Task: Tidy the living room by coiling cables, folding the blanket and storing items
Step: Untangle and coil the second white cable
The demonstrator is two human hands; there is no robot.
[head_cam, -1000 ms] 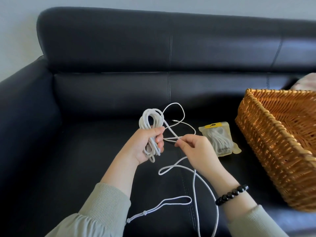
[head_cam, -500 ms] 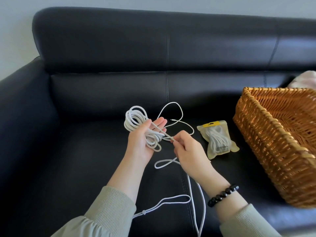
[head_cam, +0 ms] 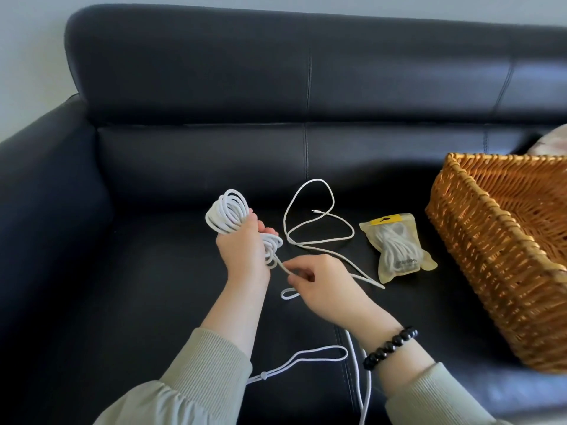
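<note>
A white cable coil (head_cam: 227,213) is wrapped around my left hand (head_cam: 244,254), which grips the bundle above the black sofa seat (head_cam: 147,302). My right hand (head_cam: 325,286) pinches the cable strand just below the coil. The loose end of the cable (head_cam: 310,210) loops over the seat behind my hands, its plug tip lying free. More cable trails down between my forearms toward the front edge.
A yellowish pouch (head_cam: 397,246) with a packed white cable lies on the seat to the right. A wicker basket (head_cam: 478,250) stands at the far right, a pale cloth (head_cam: 552,142) behind it. The sofa armrest (head_cam: 46,194) rises at the left.
My left hand has turned back-up with the coil around it. My right hand moved down and toward me along the strand. The loose end now lies further out on the seat.
</note>
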